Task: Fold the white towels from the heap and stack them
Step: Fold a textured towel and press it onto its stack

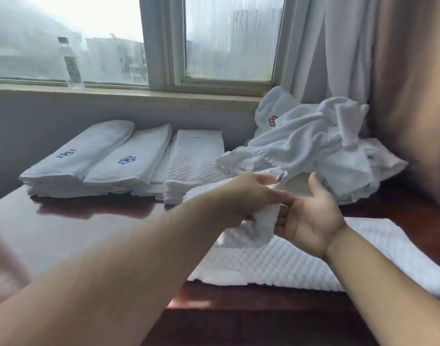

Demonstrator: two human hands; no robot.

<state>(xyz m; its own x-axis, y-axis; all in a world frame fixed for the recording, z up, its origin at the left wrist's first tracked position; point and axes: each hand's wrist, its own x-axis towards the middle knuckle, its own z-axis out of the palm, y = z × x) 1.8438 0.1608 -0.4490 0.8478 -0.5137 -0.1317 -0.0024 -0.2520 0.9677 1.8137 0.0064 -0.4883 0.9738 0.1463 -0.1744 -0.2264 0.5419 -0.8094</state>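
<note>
White quilted cotton towel [283,265]: most of it lies flat on the near right part of the dark red-brown polished wooden table [89,221], and one end is bunched and lifted clear of the surface. The left hand [248,196] holds that bunched end, fingers curled round the cloth. The right hand [311,216] is spread, palm turned up and inward, with straight fingers at the hanging fold; they seem to touch it, but grip nothing.

The cloth droops at once where it leaves the grip, so I judge it soft, light and quite limp. It will not hold a shape unless it is laid down. The textured weave should not slip in the fingers. The best hold is probably a pinch at two corners of one short edge, one in each hand, so that the edge pulls straight and the rest hangs or lies even. A grip in the bunch will only crease it.

Beyond the hands, at the far right by the wall, sits the rumpled heap of white towels [313,146], one showing a red emblem. At the far left are flat stacks of folded white towels with blue emblems [94,166], and just beside them a stack of folded quilted towels [191,161]. A clear plastic water bottle [70,63] stands on the window sill, and a brown curtain [408,96] hangs at the right.
</note>
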